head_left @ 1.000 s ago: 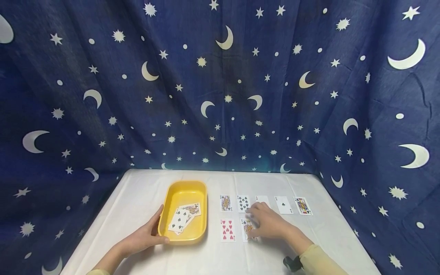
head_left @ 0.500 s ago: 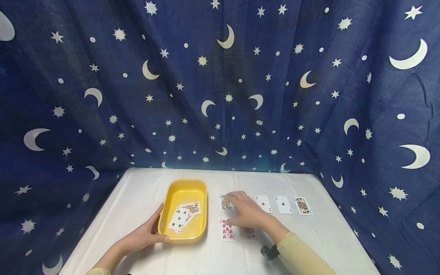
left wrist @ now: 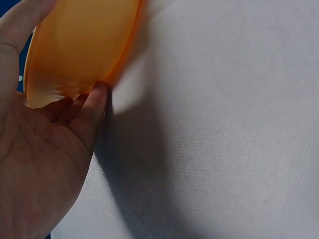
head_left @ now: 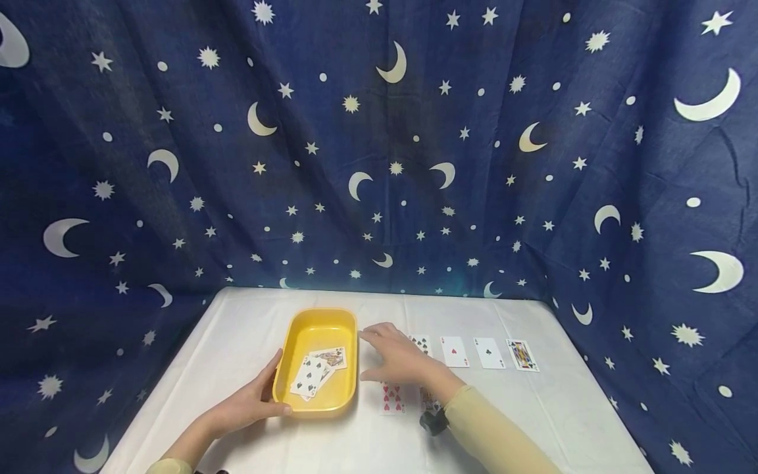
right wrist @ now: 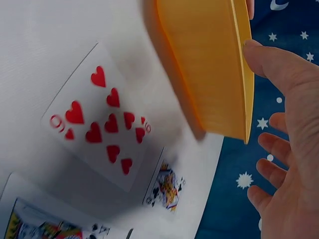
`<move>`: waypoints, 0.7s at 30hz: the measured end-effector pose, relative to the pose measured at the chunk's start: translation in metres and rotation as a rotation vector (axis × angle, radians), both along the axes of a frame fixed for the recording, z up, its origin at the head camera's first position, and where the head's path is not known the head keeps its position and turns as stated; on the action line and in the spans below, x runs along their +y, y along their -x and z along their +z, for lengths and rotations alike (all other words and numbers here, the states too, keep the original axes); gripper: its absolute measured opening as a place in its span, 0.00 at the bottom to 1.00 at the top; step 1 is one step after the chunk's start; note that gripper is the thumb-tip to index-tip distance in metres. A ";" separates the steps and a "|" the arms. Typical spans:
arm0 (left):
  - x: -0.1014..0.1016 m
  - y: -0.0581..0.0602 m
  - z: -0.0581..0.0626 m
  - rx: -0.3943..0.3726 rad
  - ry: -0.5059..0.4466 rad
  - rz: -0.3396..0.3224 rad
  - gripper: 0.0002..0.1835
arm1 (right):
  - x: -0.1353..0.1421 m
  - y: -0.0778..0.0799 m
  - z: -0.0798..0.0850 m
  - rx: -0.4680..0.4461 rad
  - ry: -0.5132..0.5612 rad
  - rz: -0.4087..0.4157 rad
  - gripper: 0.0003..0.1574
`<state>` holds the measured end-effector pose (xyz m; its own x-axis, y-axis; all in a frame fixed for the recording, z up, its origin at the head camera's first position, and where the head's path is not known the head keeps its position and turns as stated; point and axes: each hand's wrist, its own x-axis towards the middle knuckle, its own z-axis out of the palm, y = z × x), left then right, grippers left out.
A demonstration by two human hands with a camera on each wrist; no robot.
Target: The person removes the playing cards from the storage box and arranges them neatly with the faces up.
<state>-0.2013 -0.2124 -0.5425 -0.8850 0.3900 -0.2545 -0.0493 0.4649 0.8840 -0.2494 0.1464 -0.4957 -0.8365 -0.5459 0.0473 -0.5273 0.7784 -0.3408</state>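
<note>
My left hand (head_left: pixel 245 408) grips a yellow plastic tray (head_left: pixel 320 332) at its near left corner, thumb along the near rim and fingers against the side. Inside the tray lie several playing cards, a six of spades (head_left: pixel 309 376) on top and a face card (head_left: pixel 335 357) beside it. My right hand (head_left: pixel 393 355) hovers just right of the tray with fingers spread and nothing held. In the right wrist view its thumb overlaps the tray rim; whether it touches, I cannot tell. Under that hand are a nine of hearts (right wrist: pixel 112 122) and a face card of clubs (right wrist: pixel 167 189).
Along the back row lie a spades card (head_left: pixel 422 342), an ace of hearts (head_left: pixel 454 355), an ace of clubs (head_left: pixel 488 359) and a face card (head_left: pixel 522 355). Another face card (head_left: pixel 430 401) is partly covered by the right arm. A starry blue curtain (head_left: pixel 391 197) encloses the white table (head_left: pixel 237 342).
My right hand has moved left across the cards to the tray's right side, uncovering the back-row cards on the right. The left hand and tray stay in place.
</note>
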 end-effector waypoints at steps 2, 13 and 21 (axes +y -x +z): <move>0.000 0.000 0.000 -0.001 0.005 0.003 0.68 | -0.006 0.002 0.001 -0.004 0.002 0.012 0.57; 0.000 0.001 -0.002 0.019 0.021 0.002 0.68 | -0.043 0.005 0.011 -0.013 -0.059 0.056 0.56; -0.001 0.000 -0.002 0.025 0.008 -0.021 0.66 | -0.076 0.008 0.006 0.067 -0.194 0.120 0.60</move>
<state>-0.2015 -0.2139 -0.5444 -0.8826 0.4067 -0.2358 -0.0178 0.4723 0.8813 -0.2571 0.0705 -0.4900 -0.7637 -0.6454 -0.0156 -0.6362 0.7565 -0.1520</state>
